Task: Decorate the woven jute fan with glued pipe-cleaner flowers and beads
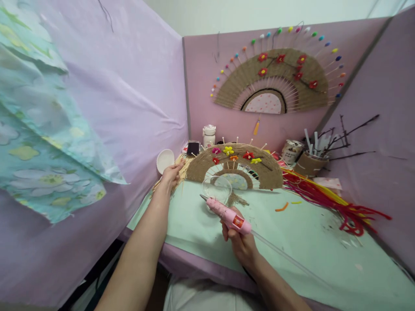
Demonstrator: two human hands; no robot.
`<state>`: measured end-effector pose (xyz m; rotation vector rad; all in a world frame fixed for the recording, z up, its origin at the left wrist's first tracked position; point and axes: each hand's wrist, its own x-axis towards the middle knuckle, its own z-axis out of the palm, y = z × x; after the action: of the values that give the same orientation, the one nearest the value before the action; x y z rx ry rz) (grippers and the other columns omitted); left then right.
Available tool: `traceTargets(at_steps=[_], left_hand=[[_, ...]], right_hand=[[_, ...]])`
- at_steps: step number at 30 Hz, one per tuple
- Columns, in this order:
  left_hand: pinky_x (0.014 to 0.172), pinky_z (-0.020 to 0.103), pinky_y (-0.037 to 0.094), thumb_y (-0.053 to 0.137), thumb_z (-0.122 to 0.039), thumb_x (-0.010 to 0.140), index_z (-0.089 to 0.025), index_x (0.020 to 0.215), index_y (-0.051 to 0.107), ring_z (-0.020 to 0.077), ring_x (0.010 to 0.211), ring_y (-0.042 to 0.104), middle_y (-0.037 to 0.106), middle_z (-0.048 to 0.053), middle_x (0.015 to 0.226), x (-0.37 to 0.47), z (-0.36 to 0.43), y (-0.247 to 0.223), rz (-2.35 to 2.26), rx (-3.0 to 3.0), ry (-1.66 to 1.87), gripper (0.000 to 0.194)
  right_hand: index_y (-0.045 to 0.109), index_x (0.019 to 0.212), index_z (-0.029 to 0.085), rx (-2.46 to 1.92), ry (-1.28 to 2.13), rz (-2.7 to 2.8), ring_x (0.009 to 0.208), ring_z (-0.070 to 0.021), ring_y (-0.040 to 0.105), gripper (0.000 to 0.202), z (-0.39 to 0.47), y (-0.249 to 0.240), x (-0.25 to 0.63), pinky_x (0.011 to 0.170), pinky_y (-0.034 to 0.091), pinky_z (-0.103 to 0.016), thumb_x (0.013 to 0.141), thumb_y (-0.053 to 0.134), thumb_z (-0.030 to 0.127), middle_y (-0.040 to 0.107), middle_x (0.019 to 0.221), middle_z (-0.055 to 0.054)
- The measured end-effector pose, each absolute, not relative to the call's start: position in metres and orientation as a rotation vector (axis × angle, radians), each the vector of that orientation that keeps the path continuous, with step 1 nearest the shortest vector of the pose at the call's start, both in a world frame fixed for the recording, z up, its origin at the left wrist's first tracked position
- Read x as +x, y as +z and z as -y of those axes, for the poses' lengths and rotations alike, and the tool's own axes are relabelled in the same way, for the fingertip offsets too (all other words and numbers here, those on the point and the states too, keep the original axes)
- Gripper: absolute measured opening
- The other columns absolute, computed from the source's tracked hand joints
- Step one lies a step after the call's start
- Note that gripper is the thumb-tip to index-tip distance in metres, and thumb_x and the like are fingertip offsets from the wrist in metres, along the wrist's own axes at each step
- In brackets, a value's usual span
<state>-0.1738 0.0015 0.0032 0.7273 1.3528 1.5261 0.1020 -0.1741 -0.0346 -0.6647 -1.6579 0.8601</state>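
Observation:
My right hand (240,235) is wrapped around the handle of a pink hot glue gun (227,214). Its metal nozzle points up and left, and a long clear glue stick (285,255) trails from its back end. My left hand (172,173) reaches over a pile of thin wooden sticks (177,183) beside the left end of a fan. The left fingers are drawn together; what lies between them is too small to tell. The brown twine-covered fan (197,170) stands upright with colourful flowers on it. A clear round bowl (216,190) sits before it, behind the nozzle.
Red and yellow pipe cleaners (330,196) lie at right, near a brown pot (309,164) of glue sticks and dark twigs. A white bowl (165,161), a dark phone-like object (193,148) and a white bottle (209,135) stand behind. A larger fan (236,88) hangs on the back panel.

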Motion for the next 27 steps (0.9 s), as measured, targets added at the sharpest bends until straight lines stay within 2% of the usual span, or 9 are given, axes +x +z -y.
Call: traceTargets(at_steps=[9, 27], left_hand=[[0.037, 0.018, 0.008, 0.09, -0.035, 0.053, -0.014, 0.078, 0.063, 0.0014, 0.035, 0.021, 0.031, -0.012, 0.044, -0.172, 0.001, 0.003, -1.393, 0.738, 1.482, 0.043], [0.037, 0.018, 0.012, 0.091, -0.032, 0.051, -0.014, 0.072, 0.063, 0.0005, 0.037, 0.022, 0.031, -0.012, 0.045, -0.17, 0.001, 0.004, -1.382, 0.754, 1.496, 0.04]], right_hand=[[0.053, 0.084, 0.022, -0.68, 0.863, 1.659, 0.062, -0.0187, 0.047, 0.044, 0.175, -0.036, 0.102, 0.056, 0.04, -0.033, 0.095, 0.038, 0.061, 0.048, 0.069, -0.002], [0.053, 0.084, 0.022, -0.669, 0.861, 1.657, 0.061, -0.0188, 0.047, 0.041, 0.177, -0.029, 0.102, 0.056, 0.041, -0.033, 0.095, 0.04, 0.058, 0.047, 0.069, -0.001]])
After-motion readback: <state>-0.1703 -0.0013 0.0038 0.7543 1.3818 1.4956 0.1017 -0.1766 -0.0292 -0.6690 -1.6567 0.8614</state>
